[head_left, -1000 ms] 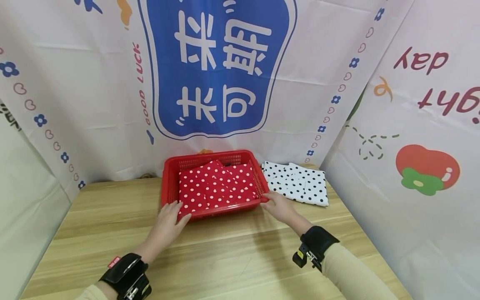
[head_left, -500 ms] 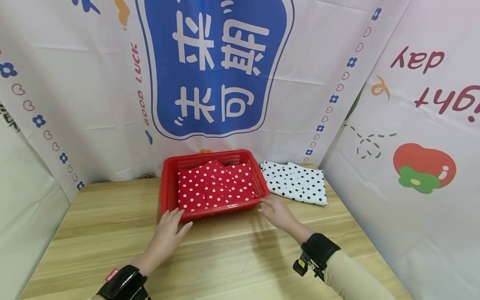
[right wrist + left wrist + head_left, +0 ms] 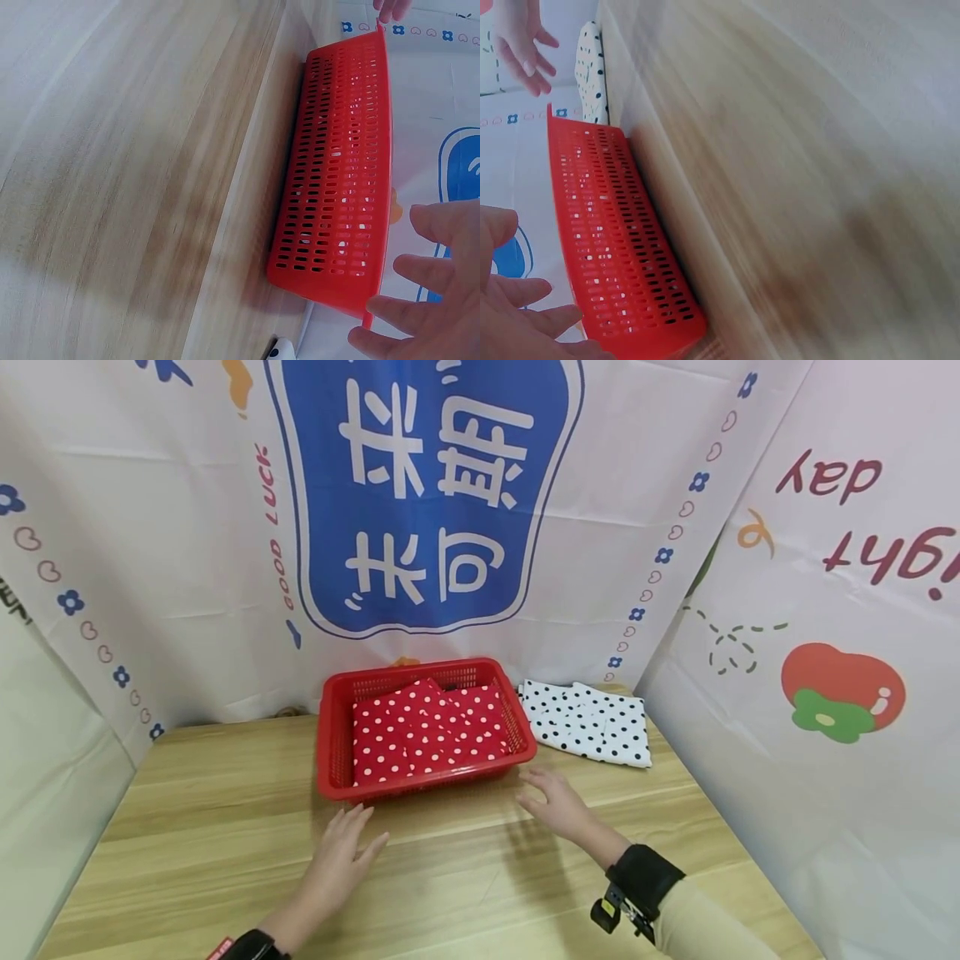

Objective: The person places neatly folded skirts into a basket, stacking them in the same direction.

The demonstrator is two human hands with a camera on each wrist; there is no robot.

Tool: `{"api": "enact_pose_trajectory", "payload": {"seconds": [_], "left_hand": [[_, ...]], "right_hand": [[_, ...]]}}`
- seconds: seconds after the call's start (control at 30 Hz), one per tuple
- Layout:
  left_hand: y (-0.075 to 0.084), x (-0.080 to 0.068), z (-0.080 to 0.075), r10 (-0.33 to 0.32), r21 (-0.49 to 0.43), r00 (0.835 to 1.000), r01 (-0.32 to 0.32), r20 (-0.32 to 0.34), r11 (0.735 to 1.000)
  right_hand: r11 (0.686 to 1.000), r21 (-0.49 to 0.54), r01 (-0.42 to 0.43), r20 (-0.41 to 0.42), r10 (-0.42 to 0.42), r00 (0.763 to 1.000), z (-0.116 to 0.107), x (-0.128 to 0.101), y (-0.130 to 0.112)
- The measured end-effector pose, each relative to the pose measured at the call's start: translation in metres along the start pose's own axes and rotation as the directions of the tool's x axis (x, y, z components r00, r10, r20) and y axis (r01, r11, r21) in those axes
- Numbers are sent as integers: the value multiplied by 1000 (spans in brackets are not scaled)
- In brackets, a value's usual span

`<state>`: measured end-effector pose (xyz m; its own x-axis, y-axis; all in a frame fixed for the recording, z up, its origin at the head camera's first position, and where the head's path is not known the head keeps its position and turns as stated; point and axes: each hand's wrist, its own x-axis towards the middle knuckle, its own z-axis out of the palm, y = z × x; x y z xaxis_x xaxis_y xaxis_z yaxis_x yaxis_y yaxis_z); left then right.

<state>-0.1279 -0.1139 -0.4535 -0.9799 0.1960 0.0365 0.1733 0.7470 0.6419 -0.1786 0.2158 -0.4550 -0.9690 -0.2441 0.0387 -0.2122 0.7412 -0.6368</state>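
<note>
A red plastic basket [image 3: 442,779] with slotted sides stands near the back of the wooden table. Inside it lies a folded red cloth with white dots [image 3: 427,731]; whether it is a garment I cannot tell. Just in front of the basket's left front corner hovers my left hand [image 3: 339,860], fingers spread and relaxed, holding nothing. My right hand [image 3: 558,806] is off the right front corner, its fingers loosely bent around nothing. Both wrist views show the basket's perforated front wall [image 3: 615,225] with the fingers apart from most of it.
To the right of the basket lies a folded white cloth with black dots [image 3: 588,722]. Printed curtains [image 3: 600,527] hang behind and at both sides of the wooden table [image 3: 450,877].
Both hands have let go of the basket's front corners and drawn back toward me. The basket and both cloths stay in place; the view has shifted slightly.
</note>
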Motion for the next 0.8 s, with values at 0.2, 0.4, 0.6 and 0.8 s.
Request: {"api": "enact_pose_trajectory", "payload": {"seconds": [0.2,0.4,0.6,0.8], "left_hand": [[-6,-5,15,0,9,1000,0,-17,1000],[-10,-13,30,-39,16,999,39,-7,999],[-15,-14,38,-40,-7,998,39,-56,999],[-19,-17,39,-70,-42,997,69,-24,997]], "right_hand": [[1000,19,-16,12,16,1000,3,-9,-1],[1000,17,-17,41,16,999,17,-19,4],[1000,0,-2,-11,2,1000,22,-22,15],[998,-35,-47,-54,45,998,16,-16,34]]}}
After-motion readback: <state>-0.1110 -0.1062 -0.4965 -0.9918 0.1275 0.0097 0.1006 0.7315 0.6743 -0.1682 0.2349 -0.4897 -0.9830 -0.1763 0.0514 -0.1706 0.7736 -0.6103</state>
